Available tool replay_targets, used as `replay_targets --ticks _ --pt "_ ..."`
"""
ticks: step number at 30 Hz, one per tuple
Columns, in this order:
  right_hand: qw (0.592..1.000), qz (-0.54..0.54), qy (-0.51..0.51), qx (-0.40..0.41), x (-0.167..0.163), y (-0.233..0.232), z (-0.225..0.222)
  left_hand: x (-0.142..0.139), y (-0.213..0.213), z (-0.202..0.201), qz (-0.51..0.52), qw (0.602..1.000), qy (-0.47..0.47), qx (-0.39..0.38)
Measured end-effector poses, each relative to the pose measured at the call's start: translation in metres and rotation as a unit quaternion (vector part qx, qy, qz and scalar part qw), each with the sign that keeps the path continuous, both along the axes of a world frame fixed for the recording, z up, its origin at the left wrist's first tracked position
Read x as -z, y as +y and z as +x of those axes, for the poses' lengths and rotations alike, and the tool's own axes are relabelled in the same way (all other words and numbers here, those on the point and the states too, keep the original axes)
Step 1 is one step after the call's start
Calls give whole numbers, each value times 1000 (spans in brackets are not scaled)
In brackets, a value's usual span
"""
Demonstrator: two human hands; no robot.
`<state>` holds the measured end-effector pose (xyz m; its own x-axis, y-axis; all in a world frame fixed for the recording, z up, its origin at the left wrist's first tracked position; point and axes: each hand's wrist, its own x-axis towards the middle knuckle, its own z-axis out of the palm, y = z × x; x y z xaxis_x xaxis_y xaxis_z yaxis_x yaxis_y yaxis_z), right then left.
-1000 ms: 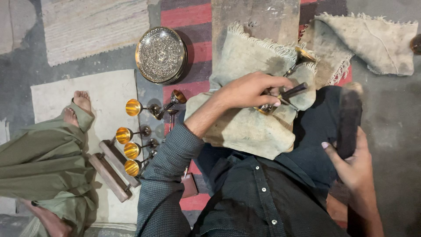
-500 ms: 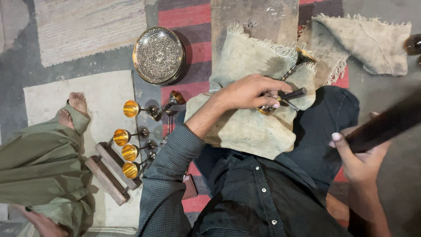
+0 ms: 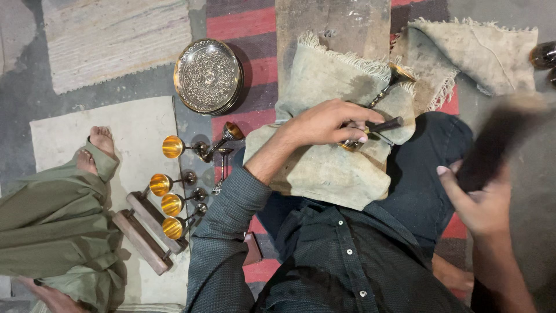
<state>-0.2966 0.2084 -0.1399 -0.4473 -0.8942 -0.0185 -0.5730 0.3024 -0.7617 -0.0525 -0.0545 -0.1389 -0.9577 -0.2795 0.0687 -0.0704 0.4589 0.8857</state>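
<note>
My left hand (image 3: 327, 124) grips a thin dark-handled tool (image 3: 382, 125) and presses its tip on a small brass goblet (image 3: 389, 87) that lies on a grey-green cloth (image 3: 324, 168) over my lap. The goblet's cup end points toward the top right. My right hand (image 3: 478, 203) is raised at the right side and holds a dark wooden mallet (image 3: 498, 142), which is blurred with motion.
A round engraved metal plate (image 3: 208, 76) lies on the floor at the upper left. Several brass goblets (image 3: 174, 179) lie on their sides beside two wooden blocks (image 3: 145, 229). Another person's bare feet (image 3: 95, 148) and green trousers fill the left. A wooden plank (image 3: 333, 26) and a frayed cloth (image 3: 480, 52) lie ahead.
My right hand has swung the dark mallet from low at the right up and inward. My left hand stays on the tool and goblet.
</note>
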Motion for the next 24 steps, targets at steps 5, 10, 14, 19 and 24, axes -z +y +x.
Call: replay_targets --ticks 5,10,14,19,24 --pt "999 -31 18 -5 -7 -3 5 2 1 -1 4 1000 15 3" --pt "998 -57 27 -9 -1 -3 9 3 0 -2 8 1000 21 12" --pt "1000 1 12 19 9 -3 6 3 1 -3 0 999 30 17" --pt "995 32 96 -12 5 1 2 5 2 -2 17 999 34 21" --pt "992 -27 125 -13 -2 3 0 7 2 -4 6 999 48 23"
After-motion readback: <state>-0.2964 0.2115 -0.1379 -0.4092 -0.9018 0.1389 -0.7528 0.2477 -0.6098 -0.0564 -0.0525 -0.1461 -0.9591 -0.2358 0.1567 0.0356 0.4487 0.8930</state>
